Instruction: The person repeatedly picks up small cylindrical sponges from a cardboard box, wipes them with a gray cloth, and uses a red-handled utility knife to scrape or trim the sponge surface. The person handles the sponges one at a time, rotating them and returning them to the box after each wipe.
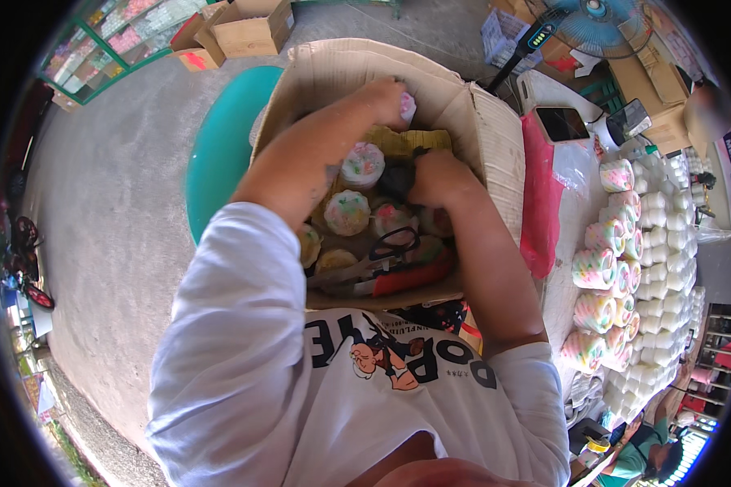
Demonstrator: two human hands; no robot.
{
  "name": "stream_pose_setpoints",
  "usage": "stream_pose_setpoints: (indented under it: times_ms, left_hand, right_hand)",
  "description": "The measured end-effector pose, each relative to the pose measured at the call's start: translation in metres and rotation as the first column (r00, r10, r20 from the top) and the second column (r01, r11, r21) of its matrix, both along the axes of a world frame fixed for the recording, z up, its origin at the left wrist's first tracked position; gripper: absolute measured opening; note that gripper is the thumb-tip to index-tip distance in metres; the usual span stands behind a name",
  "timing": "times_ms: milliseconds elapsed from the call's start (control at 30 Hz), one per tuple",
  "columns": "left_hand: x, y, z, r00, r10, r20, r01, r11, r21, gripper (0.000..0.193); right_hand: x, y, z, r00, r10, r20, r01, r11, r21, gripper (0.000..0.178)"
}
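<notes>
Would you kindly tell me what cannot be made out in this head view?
- Head view: most of the pale piece at the left hand, covered by that hand.
- Head view: the full shape of the dark item beside the right hand, lost in shadow.
- Head view: the floor of the cardboard box, largely covered by speckled pieces.
- Head view: the fan's top, cut off by the upper edge.

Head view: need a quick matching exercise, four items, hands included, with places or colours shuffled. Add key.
Column one:
1. Left hand
2. Right hand
3. Dark-screened phone
4. Fan

Column two:
A. Blue, at the upper right
B. At a dark item in the cardboard box
C. At a pink-and-white item
D. Lying flat, right of the box

Pairs: 1-C, 2-B, 3-D, 4-A
</notes>
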State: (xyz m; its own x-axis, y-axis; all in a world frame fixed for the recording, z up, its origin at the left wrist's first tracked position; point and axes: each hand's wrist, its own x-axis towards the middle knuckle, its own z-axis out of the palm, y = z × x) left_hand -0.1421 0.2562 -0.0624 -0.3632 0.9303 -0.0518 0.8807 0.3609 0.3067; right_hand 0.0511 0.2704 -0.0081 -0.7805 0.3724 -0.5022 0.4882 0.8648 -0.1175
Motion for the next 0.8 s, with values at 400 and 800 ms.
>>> stream_pose_setpoints:
  times_ms: [400, 800]
  left_hand:
    - [0.062, -0.134, 0.112, -0.070, -0.602, 0.796, -0.816, 0.494, 0.302, 0.051]
    - [0.099, -0.175, 0.077, -0.341, -0.454, 0.823, -0.605, 0.776, 0.178, 0.057]
  right_hand:
    - [0.027, 0.034, 0.002, 0.648, -0.566, -0.510, -0.205, 0.516, -0.832, 0.039]
    - [0.040, -0.040, 0.056, 0.052, -0.831, -0.554, -0.452, 0.475, -0.755, 0.020]
